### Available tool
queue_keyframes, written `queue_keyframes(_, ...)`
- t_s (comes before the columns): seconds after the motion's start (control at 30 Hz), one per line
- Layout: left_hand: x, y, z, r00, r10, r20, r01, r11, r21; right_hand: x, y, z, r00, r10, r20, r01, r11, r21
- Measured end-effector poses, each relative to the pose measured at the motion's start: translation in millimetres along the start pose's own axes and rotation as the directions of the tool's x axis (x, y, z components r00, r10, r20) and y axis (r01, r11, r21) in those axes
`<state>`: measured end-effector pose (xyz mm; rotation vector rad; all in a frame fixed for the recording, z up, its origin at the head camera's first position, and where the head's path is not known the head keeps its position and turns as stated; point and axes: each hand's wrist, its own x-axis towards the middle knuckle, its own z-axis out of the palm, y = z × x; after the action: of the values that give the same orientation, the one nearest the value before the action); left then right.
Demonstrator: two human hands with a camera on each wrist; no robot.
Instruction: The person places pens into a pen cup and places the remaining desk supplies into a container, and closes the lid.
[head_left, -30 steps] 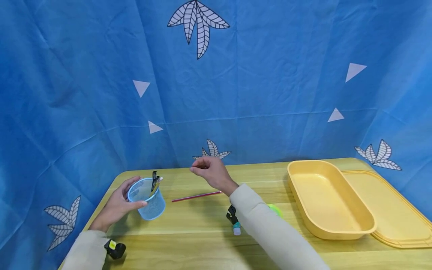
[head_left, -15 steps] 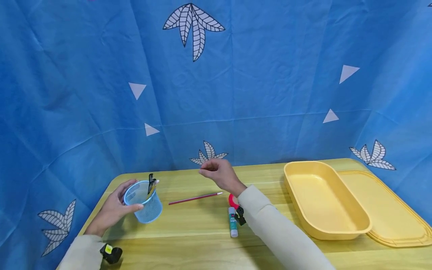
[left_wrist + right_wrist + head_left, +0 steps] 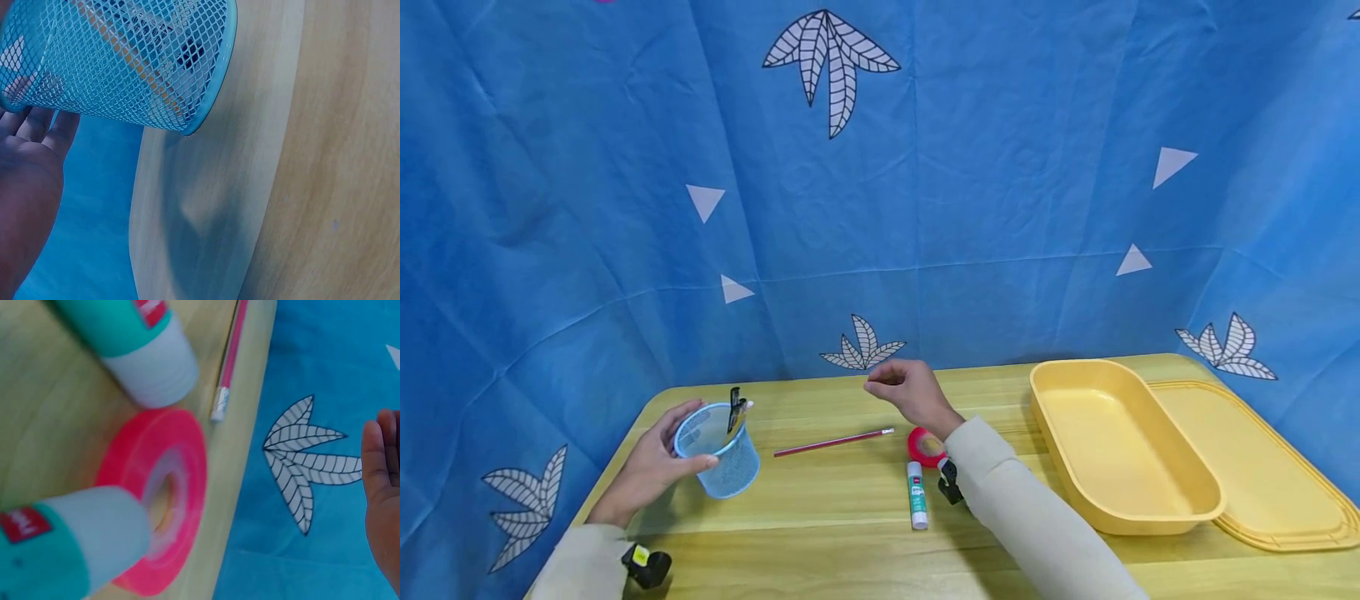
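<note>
My left hand [image 3: 653,467] grips a light blue wire-mesh pen cup [image 3: 730,468], thumb on the near side and fingers around the far left. The cup leans a little. A black pen [image 3: 734,408] and a yellow pencil [image 3: 128,56] stand in it. My right hand [image 3: 916,393] hovers over the back of the table, fingers loosely curled, with nothing visible between them. Left of it lies a red pencil [image 3: 833,442]. Below the right wrist are a red tape roll [image 3: 925,447] and a glue stick [image 3: 917,497]. A second glue stick [image 3: 81,544] shows in the right wrist view.
A yellow plastic tub [image 3: 1123,450] stands on the right of the wooden table [image 3: 805,558]. Its flat yellow lid [image 3: 1262,467] lies partly behind it. A blue patterned cloth [image 3: 1000,183] hangs behind the table. The right forearm covers part of the tabletop.
My right hand has drifted right, away from the cup, and the red tape roll and glue stick have come out from behind the forearm. My left hand keeps its grip on the cup.
</note>
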<state>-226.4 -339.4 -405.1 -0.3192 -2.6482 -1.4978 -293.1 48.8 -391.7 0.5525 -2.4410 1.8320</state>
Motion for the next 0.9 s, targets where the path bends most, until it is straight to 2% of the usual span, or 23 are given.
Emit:
queue_keyframes(0.2, 0.8, -0.2, -0.9, 1.0, -0.013, -0.003, 0.013, 1.0, 0.002, -1.9, 9, 0, 0.999, 0.027, -0.023, -0.027, 0.999, -0.031)
queue_keyframes(0.43, 1.1, 2.2, -0.1, 1.0, -0.029, -0.002, 0.029, 1.0, -0.004, -4.0, 17, 2, 0.997, 0.063, -0.032, -0.064, 0.998, -0.014)
queue_keyframes(0.9, 1.2, 2.1, -0.6, 0.999, -0.042, 0.002, 0.042, 0.999, -0.009, -4.6, 27, 6, 0.997, 0.068, -0.025, -0.069, 0.997, -0.036)
